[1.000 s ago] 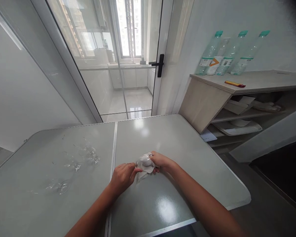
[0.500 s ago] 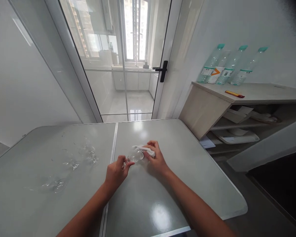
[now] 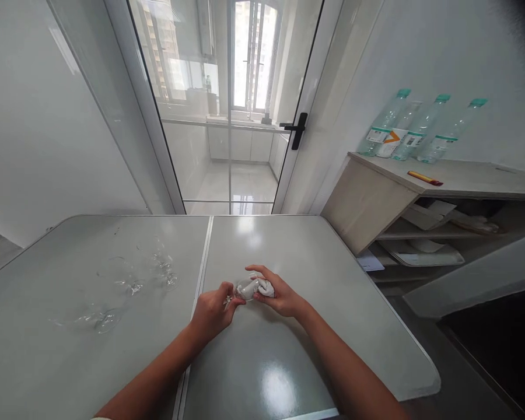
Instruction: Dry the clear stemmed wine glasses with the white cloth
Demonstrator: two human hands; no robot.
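My left hand [image 3: 212, 311] pinches the stem of a small clear wine glass [image 3: 244, 288] that lies sideways just above the grey table [image 3: 289, 361]. My right hand [image 3: 276, 293] is closed around the glass's bowl with a white cloth [image 3: 266, 286] bunched at its mouth. Both hands meet near the table's middle seam.
Three more clear glasses [image 3: 126, 280] stand on the table's left half. A wooden shelf unit [image 3: 376, 198] at the right carries three plastic bottles [image 3: 413, 134] and a red-yellow pen [image 3: 424, 178]. A glass door with a black handle [image 3: 296, 129] is behind the table.
The cloth, first wrapped over the glass, was drawn off the bowl and is now bunched at its mouth under my right fingers. The camera tilted and shifted slightly.
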